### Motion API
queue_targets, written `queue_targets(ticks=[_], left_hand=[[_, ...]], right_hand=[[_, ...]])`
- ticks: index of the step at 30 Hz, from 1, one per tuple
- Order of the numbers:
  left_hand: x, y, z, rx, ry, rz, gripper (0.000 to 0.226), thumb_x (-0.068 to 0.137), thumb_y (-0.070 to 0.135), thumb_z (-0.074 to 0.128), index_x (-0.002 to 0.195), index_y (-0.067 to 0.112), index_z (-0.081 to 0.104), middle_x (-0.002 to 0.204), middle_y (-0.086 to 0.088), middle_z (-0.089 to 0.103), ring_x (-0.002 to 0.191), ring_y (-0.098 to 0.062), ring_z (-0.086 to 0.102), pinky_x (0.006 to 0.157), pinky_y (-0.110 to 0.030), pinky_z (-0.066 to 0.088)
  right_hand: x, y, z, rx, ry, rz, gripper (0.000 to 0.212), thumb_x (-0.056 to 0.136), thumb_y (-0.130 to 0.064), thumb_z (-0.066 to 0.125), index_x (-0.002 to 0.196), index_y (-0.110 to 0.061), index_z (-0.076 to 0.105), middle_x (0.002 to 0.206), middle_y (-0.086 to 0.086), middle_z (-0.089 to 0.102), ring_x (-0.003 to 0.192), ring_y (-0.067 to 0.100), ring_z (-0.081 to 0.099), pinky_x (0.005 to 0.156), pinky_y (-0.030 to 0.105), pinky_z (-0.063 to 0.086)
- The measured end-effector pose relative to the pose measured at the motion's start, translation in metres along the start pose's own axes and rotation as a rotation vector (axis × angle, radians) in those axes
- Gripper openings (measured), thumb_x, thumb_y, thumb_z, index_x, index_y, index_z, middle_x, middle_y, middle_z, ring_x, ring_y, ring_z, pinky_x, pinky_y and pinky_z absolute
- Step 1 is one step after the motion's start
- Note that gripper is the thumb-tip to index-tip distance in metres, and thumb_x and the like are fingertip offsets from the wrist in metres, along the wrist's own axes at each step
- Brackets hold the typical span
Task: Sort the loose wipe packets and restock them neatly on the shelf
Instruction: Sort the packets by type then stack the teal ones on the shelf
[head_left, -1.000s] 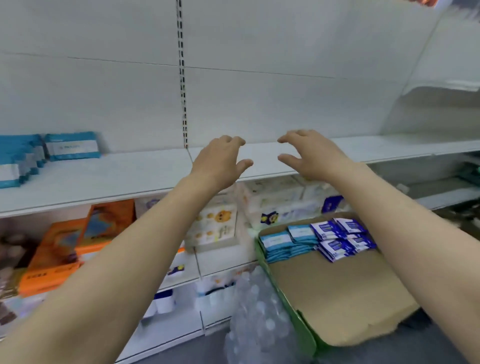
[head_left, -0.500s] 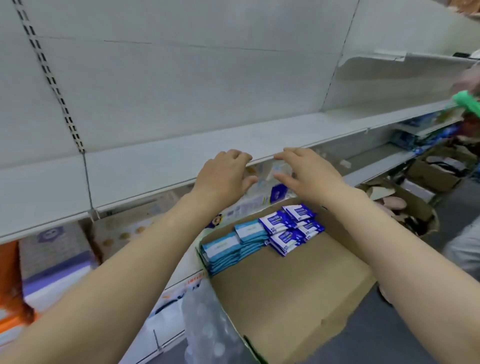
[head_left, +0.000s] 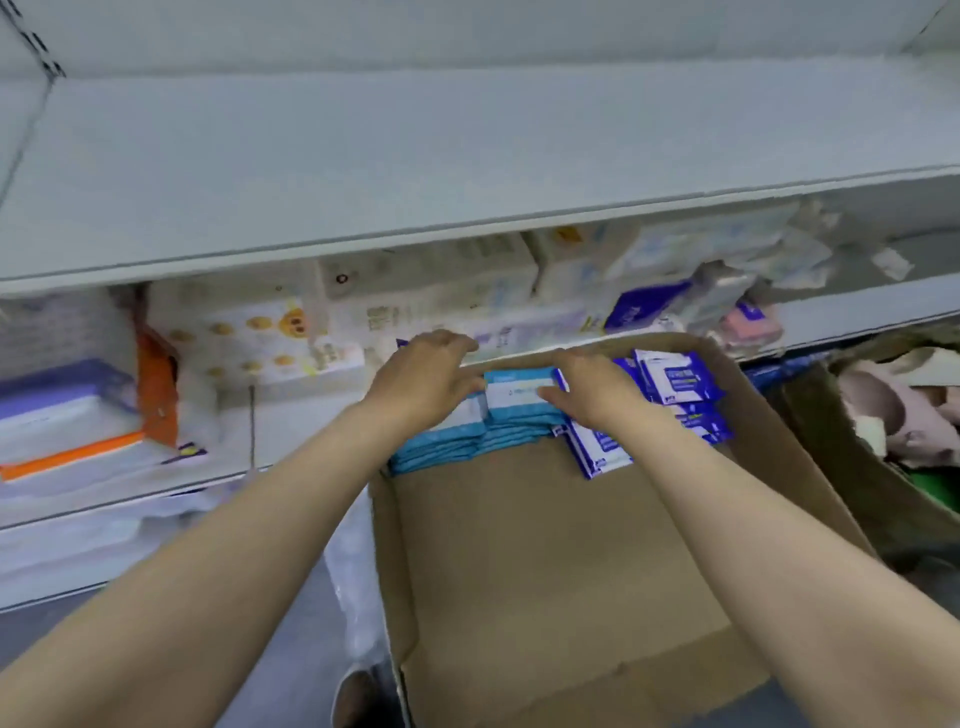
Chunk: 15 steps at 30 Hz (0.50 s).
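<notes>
Your left hand (head_left: 426, 376) and right hand (head_left: 597, 387) are both inside the box (head_left: 545, 571), at its far end. They flank the teal packets (head_left: 514, 410), fingers curled against the top of the stack; firm grip: cannot tell. Blue packets (head_left: 675, 384) lie just right of your right hand. Shelf (head_left: 467, 156) above is bare white.

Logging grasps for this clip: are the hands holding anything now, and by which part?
Both hands, left and right, touch the teal packet stack at its left and right ends; whether they actually grip it cannot be told.
</notes>
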<state>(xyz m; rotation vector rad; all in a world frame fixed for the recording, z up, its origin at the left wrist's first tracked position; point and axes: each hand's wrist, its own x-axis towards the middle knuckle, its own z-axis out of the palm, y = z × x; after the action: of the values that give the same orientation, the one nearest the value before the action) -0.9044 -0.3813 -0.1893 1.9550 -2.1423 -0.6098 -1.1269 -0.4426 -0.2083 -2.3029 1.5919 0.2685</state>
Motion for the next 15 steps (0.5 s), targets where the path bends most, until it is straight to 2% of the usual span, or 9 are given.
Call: queue_targets(ticks=[2, 3, 5, 6, 8, 11, 15], left_hand=[[0.005, -0.010, 0.027, -0.043, -0.025, -0.057, 0.049, 0.095, 0.045, 0.054, 0.139, 0.025, 0.048, 0.139, 0.000, 0.050, 0.127, -0.022, 0.045, 0.099, -0.038, 0.042], [0.005, -0.013, 0.037, -0.057, -0.035, -0.078, 0.047, 0.095, 0.047, 0.052, 0.139, 0.033, 0.047, 0.137, 0.003, 0.052, 0.126, -0.020, 0.045, 0.099, -0.038, 0.043], [0.005, -0.020, 0.056, -0.079, -0.050, -0.130, 0.049, 0.091, 0.058, 0.043, 0.140, 0.050, 0.038, 0.136, 0.008, 0.054, 0.126, -0.017, 0.047, 0.099, -0.040, 0.045], [0.003, -0.022, 0.063, -0.092, -0.045, -0.166, 0.054, 0.088, 0.064, 0.037, 0.140, 0.051, 0.037, 0.138, 0.009, 0.053, 0.127, -0.017, 0.047, 0.100, -0.042, 0.044], [0.000, -0.024, 0.073, -0.115, -0.021, -0.244, 0.057, 0.087, 0.064, 0.040, 0.139, 0.041, 0.044, 0.140, 0.008, 0.052, 0.130, -0.018, 0.044, 0.105, -0.043, 0.041], [-0.002, -0.026, 0.081, -0.134, 0.008, -0.316, 0.051, 0.092, 0.049, 0.056, 0.135, 0.022, 0.053, 0.140, 0.000, 0.052, 0.132, -0.022, 0.042, 0.106, -0.040, 0.038], [-0.003, -0.029, 0.091, -0.136, -0.008, -0.388, 0.052, 0.093, 0.044, 0.057, 0.135, 0.013, 0.053, 0.137, -0.006, 0.053, 0.128, -0.023, 0.043, 0.101, -0.037, 0.040]], right_hand=[[0.026, 0.014, 0.026, 0.006, -0.054, -0.039, 0.051, 0.094, -0.035, 0.060, 0.141, -0.021, 0.047, 0.139, 0.009, 0.053, 0.128, 0.031, 0.047, 0.093, 0.039, 0.044], [0.037, 0.021, 0.037, -0.004, -0.058, -0.065, 0.052, 0.092, -0.033, 0.062, 0.140, -0.018, 0.048, 0.139, 0.009, 0.053, 0.129, 0.030, 0.044, 0.096, 0.041, 0.045], [0.054, 0.031, 0.057, -0.075, -0.044, -0.115, 0.053, 0.089, -0.033, 0.065, 0.137, -0.015, 0.049, 0.137, 0.007, 0.054, 0.129, 0.028, 0.041, 0.096, 0.042, 0.045], [0.061, 0.035, 0.064, -0.114, -0.029, -0.139, 0.055, 0.088, -0.033, 0.066, 0.136, -0.015, 0.050, 0.136, 0.006, 0.055, 0.128, 0.028, 0.041, 0.096, 0.041, 0.044], [0.073, 0.041, 0.073, -0.167, -0.001, -0.184, 0.059, 0.084, -0.034, 0.071, 0.136, -0.015, 0.050, 0.134, 0.005, 0.057, 0.127, 0.027, 0.042, 0.099, 0.040, 0.041], [0.085, 0.047, 0.081, -0.185, 0.009, -0.213, 0.067, 0.077, -0.038, 0.076, 0.135, -0.018, 0.048, 0.133, 0.004, 0.054, 0.125, 0.026, 0.041, 0.099, 0.038, 0.036], [0.092, 0.050, 0.085, -0.263, 0.052, -0.212, 0.063, 0.069, -0.048, 0.078, 0.119, -0.016, 0.057, 0.118, 0.005, 0.053, 0.114, 0.026, 0.041, 0.092, 0.037, 0.035]])
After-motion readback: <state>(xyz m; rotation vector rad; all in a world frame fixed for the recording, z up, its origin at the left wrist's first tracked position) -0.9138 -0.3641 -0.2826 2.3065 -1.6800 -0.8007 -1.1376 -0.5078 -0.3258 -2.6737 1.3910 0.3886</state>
